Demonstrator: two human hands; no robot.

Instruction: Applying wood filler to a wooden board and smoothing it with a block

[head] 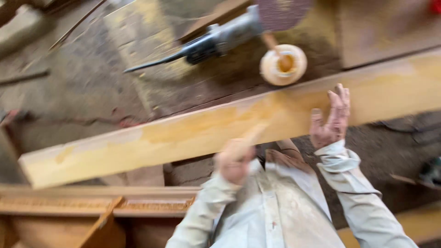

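Observation:
A long pale wooden plank (183,133) runs slantwise across the view, its top smeared with yellow glue. My left hand (234,161) is closed in a fist around a thin light stick (251,136) whose tip rests on the plank's near edge; motion blur hides the details. My right hand (331,120) is open with fingers spread, lying against the plank's near edge further right. A round tub of yellow glue (283,64) with a stick standing in it sits just beyond the plank.
A grey power sander (216,40) with a dark red disc (281,11) lies on the dusty bench beyond the plank. A carved wooden frame (92,204) sits at lower left. Another board (386,32) lies at upper right.

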